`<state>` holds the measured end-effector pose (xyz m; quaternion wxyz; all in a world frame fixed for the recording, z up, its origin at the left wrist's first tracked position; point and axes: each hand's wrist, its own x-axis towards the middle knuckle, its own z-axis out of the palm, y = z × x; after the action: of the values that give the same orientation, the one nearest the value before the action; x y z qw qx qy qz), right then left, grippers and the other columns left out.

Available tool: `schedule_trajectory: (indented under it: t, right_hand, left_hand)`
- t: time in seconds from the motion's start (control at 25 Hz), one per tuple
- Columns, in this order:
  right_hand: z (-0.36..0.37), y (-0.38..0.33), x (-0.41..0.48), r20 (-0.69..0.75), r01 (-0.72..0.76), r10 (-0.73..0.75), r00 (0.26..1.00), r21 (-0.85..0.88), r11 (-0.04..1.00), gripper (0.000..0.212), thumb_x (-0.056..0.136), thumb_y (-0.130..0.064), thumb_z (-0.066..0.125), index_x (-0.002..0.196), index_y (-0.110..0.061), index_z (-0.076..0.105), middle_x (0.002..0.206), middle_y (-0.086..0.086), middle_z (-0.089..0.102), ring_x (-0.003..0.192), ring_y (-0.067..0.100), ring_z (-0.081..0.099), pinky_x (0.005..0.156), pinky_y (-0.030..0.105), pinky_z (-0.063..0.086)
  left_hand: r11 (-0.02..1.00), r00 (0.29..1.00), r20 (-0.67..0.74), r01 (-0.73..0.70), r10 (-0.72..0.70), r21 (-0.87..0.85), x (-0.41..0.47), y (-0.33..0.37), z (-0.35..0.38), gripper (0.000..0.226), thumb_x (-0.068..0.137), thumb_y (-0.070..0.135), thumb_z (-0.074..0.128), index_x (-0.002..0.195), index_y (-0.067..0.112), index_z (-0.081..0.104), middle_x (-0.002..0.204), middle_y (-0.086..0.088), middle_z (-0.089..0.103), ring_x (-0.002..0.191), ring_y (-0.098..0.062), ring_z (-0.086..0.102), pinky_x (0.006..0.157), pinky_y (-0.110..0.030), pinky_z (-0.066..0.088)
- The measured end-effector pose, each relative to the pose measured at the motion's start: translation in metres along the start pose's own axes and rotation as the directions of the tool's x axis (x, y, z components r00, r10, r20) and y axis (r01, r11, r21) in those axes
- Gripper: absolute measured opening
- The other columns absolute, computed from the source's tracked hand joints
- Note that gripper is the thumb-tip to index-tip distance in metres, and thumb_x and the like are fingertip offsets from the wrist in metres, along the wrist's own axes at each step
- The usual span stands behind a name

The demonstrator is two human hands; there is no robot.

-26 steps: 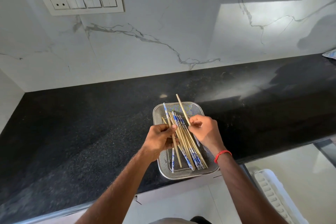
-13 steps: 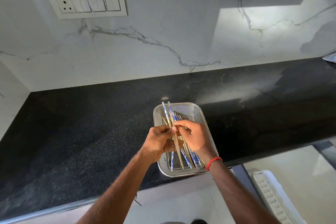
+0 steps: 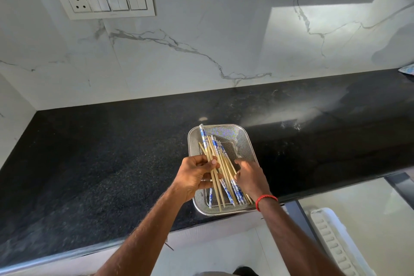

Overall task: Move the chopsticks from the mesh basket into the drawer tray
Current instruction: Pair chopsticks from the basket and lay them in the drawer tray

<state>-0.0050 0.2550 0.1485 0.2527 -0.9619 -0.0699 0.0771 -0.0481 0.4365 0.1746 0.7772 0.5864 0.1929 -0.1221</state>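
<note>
Here the left hand (image 3: 194, 176) grips a fan of chopsticks (image 3: 220, 170) over the mesh basket (image 3: 240, 141), thumb pressed on top of the sticks and fingers curled beneath them. The bundle runs from beyond that hand's knuckles, where blue-and-white patterned ends and plain bamboo tips point toward the wall, back down past the palm to the near rim of the basket. Some sticks are plain wood, others carry the blue print at one end.

The right hand (image 3: 251, 177) sits just right of the bundle, inside the basket, fingers loosely bent and touching the outer sticks along their right side; whether it actually pinches any of them I cannot tell. A red thread band (image 3: 265, 200) circles that wrist.

The basket rests on the black countertop (image 3: 100, 152), its near edge under both wrists and close to the counter's front lip. Its far half, ahead of the fingertips, shows bare mesh.

Below and to the right of the right forearm lies a white ribbed tray (image 3: 333, 242), well apart from the basket. Far beyond the hands, up on the marble wall (image 3: 201, 29), sits a switch panel (image 3: 104, 0), up and to the left of the left hand.
</note>
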Motion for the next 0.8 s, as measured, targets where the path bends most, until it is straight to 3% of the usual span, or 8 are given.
schedule_trajectory:
  t: [0.2, 0.36, 0.56, 0.68, 0.8]
  right_hand:
    - [-0.009, 0.001, -0.001, -0.074, -0.024, 0.033, 0.997, 0.121, 0.992, 0.045, 0.087, -0.001, 0.063, 0.131, -0.011, 0.058, 0.105, 0.012, 0.072, 0.083, 0.015, 0.067, 0.069, 0.017, 0.053]
    - [-0.024, -0.010, -0.007, -0.137, 0.058, -0.001, 0.991, 0.414, 0.909, 0.041, 0.082, -0.008, 0.074, 0.122, -0.009, 0.065, 0.092, 0.005, 0.077, 0.076, 0.005, 0.070, 0.068, 0.001, 0.048]
    - [-0.027, -0.031, -0.034, -0.037, 0.059, -0.045, 0.998, 0.577, 0.815, 0.044, 0.081, -0.012, 0.075, 0.124, -0.017, 0.064, 0.086, -0.004, 0.076, 0.076, 0.007, 0.073, 0.070, 0.025, 0.061]
    - [-0.033, -0.032, -0.044, -0.031, 0.022, -0.004, 1.000, 0.595, 0.804, 0.041, 0.082, -0.015, 0.075, 0.121, -0.022, 0.064, 0.089, -0.005, 0.076, 0.081, 0.005, 0.073, 0.073, 0.025, 0.061]
    - [-0.043, -0.024, -0.054, 0.023, -0.032, 0.021, 0.999, 0.684, 0.729, 0.042, 0.082, -0.020, 0.076, 0.121, -0.025, 0.062, 0.093, -0.002, 0.076, 0.086, 0.006, 0.073, 0.072, 0.018, 0.058]
  left_hand:
    - [1.000, 1.000, -0.004, -0.006, 0.006, 0.000, 0.000, 0.000, 0.002, 0.026, 0.090, 0.013, 0.071, 0.110, -0.004, 0.069, 0.104, -0.019, 0.076, 0.081, -0.029, 0.076, 0.072, -0.048, 0.064]
    - [1.000, 1.000, 0.009, -0.008, 0.008, -0.008, 0.000, 0.000, 0.005, 0.024, 0.090, 0.013, 0.072, 0.109, -0.003, 0.070, 0.101, -0.016, 0.077, 0.084, -0.030, 0.076, 0.069, -0.045, 0.063]
    - [0.999, 0.997, 0.079, -0.015, 0.018, -0.038, -0.001, 0.001, 0.014, 0.011, 0.093, 0.011, 0.068, 0.099, 0.004, 0.073, 0.091, -0.015, 0.077, 0.081, -0.029, 0.076, 0.066, -0.042, 0.063]
    - [0.999, 0.993, 0.118, -0.001, 0.006, -0.040, -0.002, -0.001, 0.021, 0.010, 0.093, 0.011, 0.068, 0.099, 0.004, 0.072, 0.091, -0.016, 0.077, 0.078, -0.027, 0.077, 0.062, -0.039, 0.062]
    - [0.999, 0.982, 0.189, 0.018, -0.011, -0.036, -0.004, -0.003, 0.034, 0.017, 0.088, 0.014, 0.072, 0.101, 0.003, 0.073, 0.100, -0.020, 0.077, 0.086, -0.031, 0.076, 0.065, -0.040, 0.062]
